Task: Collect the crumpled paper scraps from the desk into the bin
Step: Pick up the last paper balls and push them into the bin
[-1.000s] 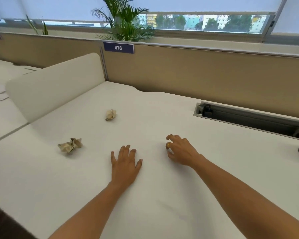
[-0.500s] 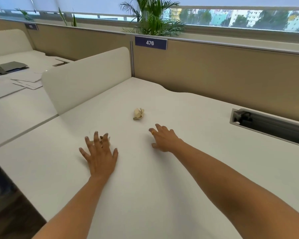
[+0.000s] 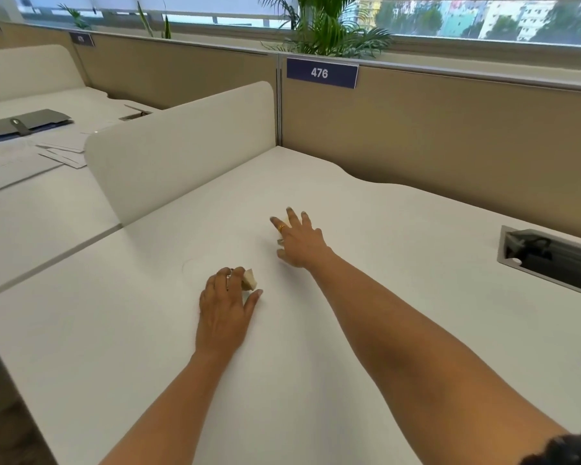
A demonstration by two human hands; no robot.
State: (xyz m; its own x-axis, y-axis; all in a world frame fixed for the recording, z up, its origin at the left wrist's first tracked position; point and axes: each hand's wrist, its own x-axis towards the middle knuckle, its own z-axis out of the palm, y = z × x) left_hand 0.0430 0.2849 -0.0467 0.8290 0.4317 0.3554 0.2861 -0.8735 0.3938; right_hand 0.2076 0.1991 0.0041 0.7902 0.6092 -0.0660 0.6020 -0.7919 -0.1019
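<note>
On the white desk point(image 3: 399, 297), my left hand point(image 3: 223, 307) lies palm down with its fingers curled around a beige crumpled paper scrap point(image 3: 250, 280), which sticks out between fingers and thumb. Farther back, my right hand point(image 3: 301, 241) reaches forward with spread fingers over a second scrap point(image 3: 284, 219). Only a pale sliver of that scrap shows by the index finger. No bin is in view.
A white divider panel point(image 3: 182, 146) stands along the desk's left side, with a beige partition bearing a "476" sign point(image 3: 321, 73) behind. A cable slot point(image 3: 550, 260) is set into the desk at the right. The neighbouring desk holds a grey folder point(image 3: 24, 122) and papers point(image 3: 61, 152).
My left hand has closed its fingers on the near scrap. My right hand has moved forward onto the far scrap, covering it. The camera has swung left.
</note>
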